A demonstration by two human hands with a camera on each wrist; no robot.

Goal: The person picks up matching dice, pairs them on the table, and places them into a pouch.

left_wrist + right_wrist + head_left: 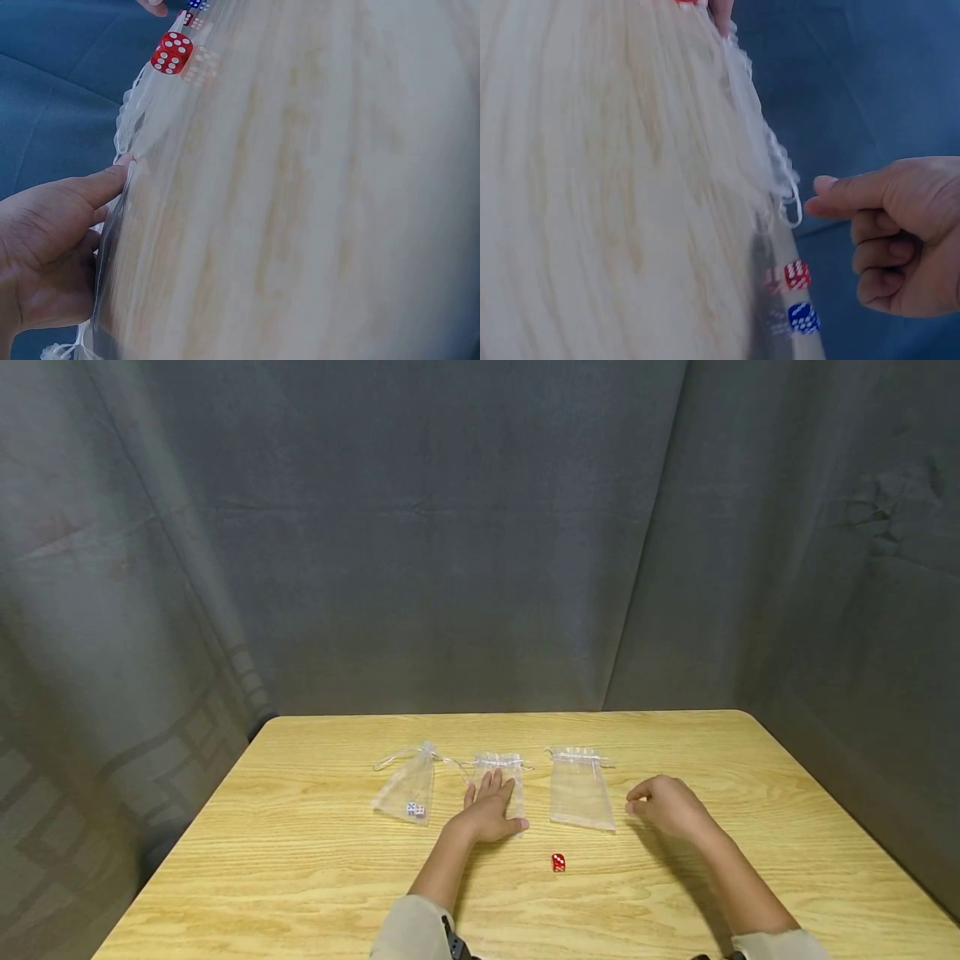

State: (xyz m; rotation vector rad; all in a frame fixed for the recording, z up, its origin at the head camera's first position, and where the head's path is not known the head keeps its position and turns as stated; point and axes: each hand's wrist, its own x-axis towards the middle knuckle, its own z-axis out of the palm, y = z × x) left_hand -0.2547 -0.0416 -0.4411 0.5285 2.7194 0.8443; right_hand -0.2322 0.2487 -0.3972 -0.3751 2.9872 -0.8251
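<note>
My left hand (pixel 489 814) lies on the middle clear drawstring bag (pixel 491 762), fingers straight and spread, covering much of it. In the left wrist view, its thumb (pixel 112 184) touches the tabletop or bag. My right hand (pixel 667 806) is just right of the right-hand clear bag (pixel 581 797). Its fingers are curled and the thumb meets the index finger, with nothing visible between them. In the right wrist view, the bag's drawstring loop (pixel 795 210) is close to the fingertips. A red die (pixel 558 862) sits on the near side, between the middle and right bags.
A third clear bag (pixel 405 789) lies at left, with small white dice (pixel 416 810) in it and its cords spread. In the right wrist view, a red die (pixel 797 274) and a blue die (pixel 804 319) stand near the right hand. Grey curtains (pixel 450 543) surround the wooden table (pixel 300 877).
</note>
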